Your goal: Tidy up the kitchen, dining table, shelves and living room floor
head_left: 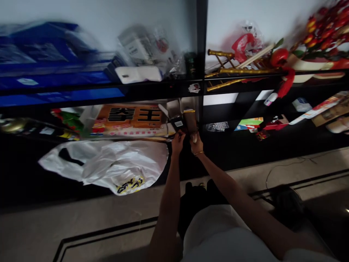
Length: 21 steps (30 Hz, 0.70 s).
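Both my hands reach into the lower shelf, close together beside the upright divider. My right hand is closed around the lower end of a narrow brown box with a yellowish top edge. Just left of it, my left hand has its fingers pinched together at the lower end of a dark box with a white label. What those fingers hold is too dark and blurred to make out. A large orange and white package with big black characters lies to the left of the dark box.
A white plastic bag spreads over the shelf front at left, near a dark bottle. Above are blue boxes and a white case. Gold bamboo-like sticks overhang the upper shelf at right. A cable trails on the floor.
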Available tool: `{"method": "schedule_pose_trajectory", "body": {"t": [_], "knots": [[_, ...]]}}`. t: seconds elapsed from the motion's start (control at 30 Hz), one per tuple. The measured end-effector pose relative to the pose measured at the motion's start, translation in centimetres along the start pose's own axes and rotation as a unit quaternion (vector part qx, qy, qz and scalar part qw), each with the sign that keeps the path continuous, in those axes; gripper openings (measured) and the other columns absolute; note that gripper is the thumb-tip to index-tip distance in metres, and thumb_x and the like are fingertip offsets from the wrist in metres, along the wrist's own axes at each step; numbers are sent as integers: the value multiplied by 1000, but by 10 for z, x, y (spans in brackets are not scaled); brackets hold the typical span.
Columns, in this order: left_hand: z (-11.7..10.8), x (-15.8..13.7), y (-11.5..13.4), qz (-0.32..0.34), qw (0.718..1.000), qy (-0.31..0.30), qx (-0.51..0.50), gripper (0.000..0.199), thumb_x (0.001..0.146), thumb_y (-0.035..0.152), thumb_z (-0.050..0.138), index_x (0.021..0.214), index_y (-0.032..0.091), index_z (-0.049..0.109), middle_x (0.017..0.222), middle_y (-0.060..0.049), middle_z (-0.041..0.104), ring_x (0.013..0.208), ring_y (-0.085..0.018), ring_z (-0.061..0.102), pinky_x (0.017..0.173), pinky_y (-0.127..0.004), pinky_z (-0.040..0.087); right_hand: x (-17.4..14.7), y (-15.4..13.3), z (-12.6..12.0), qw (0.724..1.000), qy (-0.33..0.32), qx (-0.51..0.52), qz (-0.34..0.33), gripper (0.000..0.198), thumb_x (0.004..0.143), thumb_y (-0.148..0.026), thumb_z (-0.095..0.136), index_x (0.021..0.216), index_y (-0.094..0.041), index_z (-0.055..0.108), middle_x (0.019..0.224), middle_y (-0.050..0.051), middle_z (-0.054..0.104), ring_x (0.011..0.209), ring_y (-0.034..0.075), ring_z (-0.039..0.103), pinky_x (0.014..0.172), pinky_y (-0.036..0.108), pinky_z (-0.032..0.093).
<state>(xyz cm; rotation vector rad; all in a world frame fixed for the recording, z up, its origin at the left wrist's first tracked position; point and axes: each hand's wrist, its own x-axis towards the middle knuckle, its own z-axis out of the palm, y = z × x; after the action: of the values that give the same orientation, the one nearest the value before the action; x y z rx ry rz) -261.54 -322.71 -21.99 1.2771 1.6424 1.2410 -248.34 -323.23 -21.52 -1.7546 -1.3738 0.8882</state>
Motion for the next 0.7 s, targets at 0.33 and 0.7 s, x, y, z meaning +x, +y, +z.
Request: {"method": "schedule_pose_trajectory", "body": {"t": [0.33, 0.7], "knots": [[26, -27, 1, -22, 991, 129, -27, 44, 88, 31, 62, 127, 15, 50, 117, -14, 67, 104, -21, 67, 92, -36, 54, -15, 12, -22, 998, 24, 61, -23, 60, 76, -26, 69, 134, -20, 54, 108, 6, 73, 100, 22, 70, 91, 34, 54], [125, -120, 51, 113, 984, 137, -8, 11, 91, 26, 51, 97, 18, 54, 94, -7, 58, 87, -17, 58, 84, -35, 50, -8, 68, -192, 942, 264, 191, 81, 22, 69, -33, 63, 86, -20, 59, 80, 1, 67, 75, 17, 64, 74, 29, 53]]}}
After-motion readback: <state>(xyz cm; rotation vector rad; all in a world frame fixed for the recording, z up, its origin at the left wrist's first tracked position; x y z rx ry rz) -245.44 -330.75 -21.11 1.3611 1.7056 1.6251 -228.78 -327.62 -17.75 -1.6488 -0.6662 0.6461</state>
